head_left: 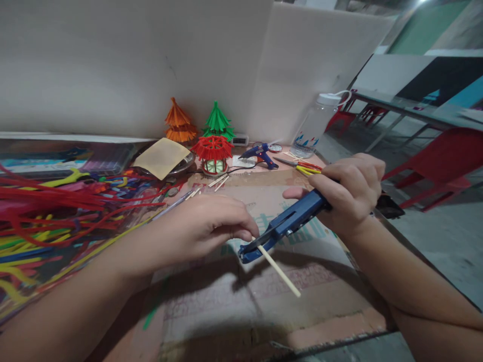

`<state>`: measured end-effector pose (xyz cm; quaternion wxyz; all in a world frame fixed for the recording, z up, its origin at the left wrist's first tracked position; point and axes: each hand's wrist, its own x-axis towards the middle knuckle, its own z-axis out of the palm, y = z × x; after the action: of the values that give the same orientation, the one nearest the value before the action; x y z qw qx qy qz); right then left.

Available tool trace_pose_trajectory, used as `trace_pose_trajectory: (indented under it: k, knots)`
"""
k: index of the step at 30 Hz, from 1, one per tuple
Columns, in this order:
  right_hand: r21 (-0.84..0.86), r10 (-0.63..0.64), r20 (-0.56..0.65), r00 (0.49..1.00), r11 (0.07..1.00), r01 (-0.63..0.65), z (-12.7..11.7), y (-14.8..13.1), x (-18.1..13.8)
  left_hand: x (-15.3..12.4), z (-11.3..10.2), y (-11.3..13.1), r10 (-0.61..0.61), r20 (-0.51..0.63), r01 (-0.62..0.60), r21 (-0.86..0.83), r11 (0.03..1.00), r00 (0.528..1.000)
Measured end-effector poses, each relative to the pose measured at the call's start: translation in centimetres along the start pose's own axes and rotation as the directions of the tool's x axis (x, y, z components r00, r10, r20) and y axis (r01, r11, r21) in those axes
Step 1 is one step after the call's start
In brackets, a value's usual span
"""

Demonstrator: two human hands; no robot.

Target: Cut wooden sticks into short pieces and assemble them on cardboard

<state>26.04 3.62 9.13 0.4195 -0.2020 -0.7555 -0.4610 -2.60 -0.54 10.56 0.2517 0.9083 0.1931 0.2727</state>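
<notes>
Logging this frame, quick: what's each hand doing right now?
Left hand: closed, pinching a thin wooden stick.
Right hand: closed around a blue cutting tool.

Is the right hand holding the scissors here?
No, the right hand grips a blue glue gun, the left hand pinches a wooden stick, and the scissors lie untouched beyond.

glue gun (287,223): blue plastic, smooth, matt. stick (279,271): pale wood, matt. work surface (264,306): worn cardboard, rough. pipe cleaners (45,216): fuzzy fibre. bottle (313,125): clear glossy plastic.
</notes>
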Motion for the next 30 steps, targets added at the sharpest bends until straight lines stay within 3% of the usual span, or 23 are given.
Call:
trace_pose_trajectory:
  k: [7,15,30]
  knots:
    - [-0.032,0.066,0.114,0.991,0.997,-0.063,0.0,-0.1,-0.4,0.0,-0.1,0.1,0.001,-0.001,-0.001,-0.011,1.0,1.0]
    - [0.044,-0.006,0.018,1.0,0.999,0.005,0.0,-0.1,0.1,0.0,-0.1,0.0,0.03,-0.014,-0.03,-0.006,1.0,0.999]
    - [0.135,-0.01,0.101,0.995,0.991,-0.004,0.7,0.0,-1.1,-0.2,-0.1,0.1,0.017,0.004,-0.017,0.026,1.0,1.0]
